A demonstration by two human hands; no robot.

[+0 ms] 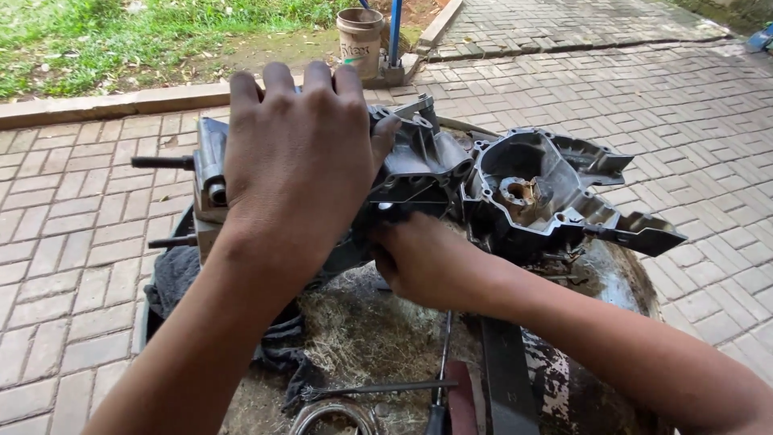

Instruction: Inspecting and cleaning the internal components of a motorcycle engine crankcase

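Observation:
A grey metal engine casing (435, 165) lies on a round dirty metal pan (620, 274). My left hand (298, 161) rests flat on top of the casing's left part, fingers spread over it. My right hand (423, 262) reaches under the casing's middle, its fingers curled and hidden beneath the metal. The open half of the casing (555, 189) at the right shows a brass-coloured centre. Two dark studs (161, 163) stick out to the left.
A dark rag (173, 278) hangs at the pan's left. A thin brush (370, 390), a screwdriver shaft (443, 354) and a black bar (503, 379) lie in the pan. Brick paving surrounds it. A bucket (359, 40) stands by the grass.

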